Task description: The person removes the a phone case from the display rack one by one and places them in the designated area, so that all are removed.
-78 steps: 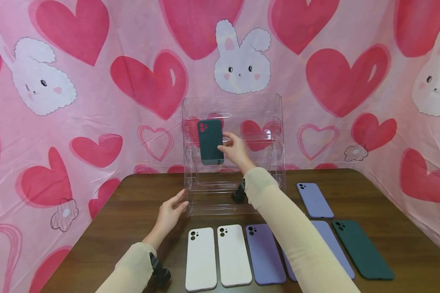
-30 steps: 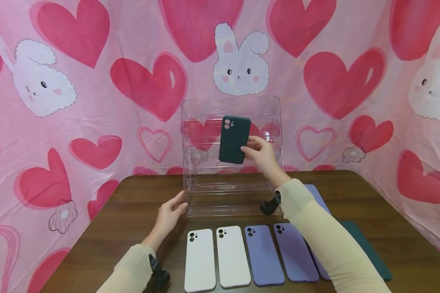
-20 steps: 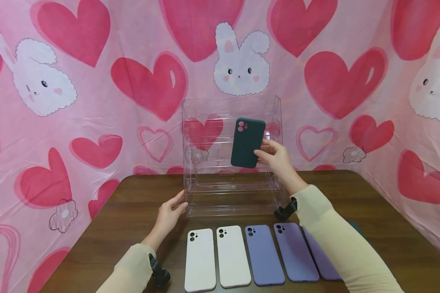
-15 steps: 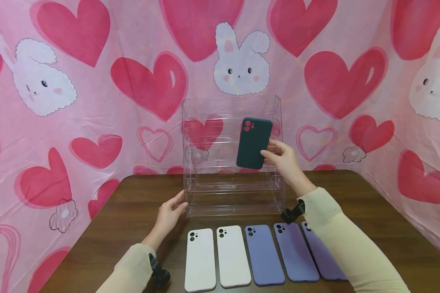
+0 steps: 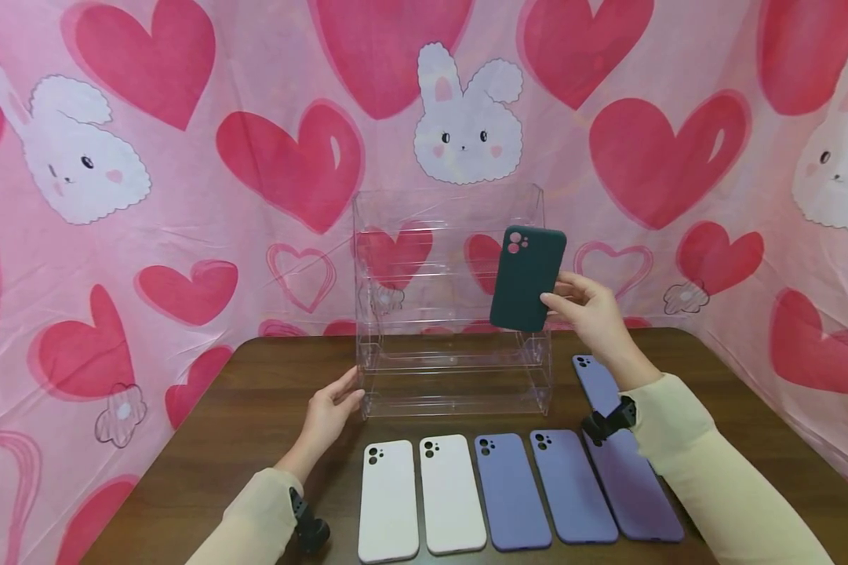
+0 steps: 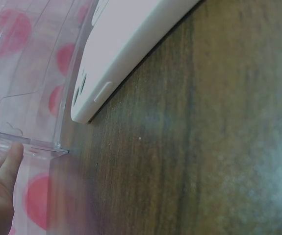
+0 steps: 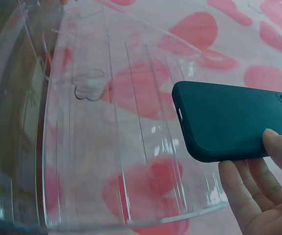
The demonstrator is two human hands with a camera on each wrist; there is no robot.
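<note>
A dark green phone case (image 5: 528,278) is held up in my right hand (image 5: 598,320), pinched along its right edge between thumb and fingers. It tilts slightly, camera cutouts at the top, in front of the rack's right side. In the right wrist view the green case (image 7: 229,122) is apart from the clear panels. A clear tiered acrylic rack (image 5: 424,362) stands on the table, with no case visible in its tiers. My left hand (image 5: 327,414) touches the rack's lower left edge. The left wrist view shows that hand's fingers (image 6: 9,169) extended against the clear edge.
On the brown wooden table (image 5: 233,424), two white cases (image 5: 388,502) and three purple cases (image 5: 514,494) lie in a row before the rack. Another purple case (image 5: 595,380) lies right of the rack, partly behind my right wrist. Pink heart-patterned cloth (image 5: 289,47) hangs behind.
The green case was inside the rack's upper left; my right hand has lifted it out and carried it right, toward the rack's right edge. My left hand stays at the rack's side.
</note>
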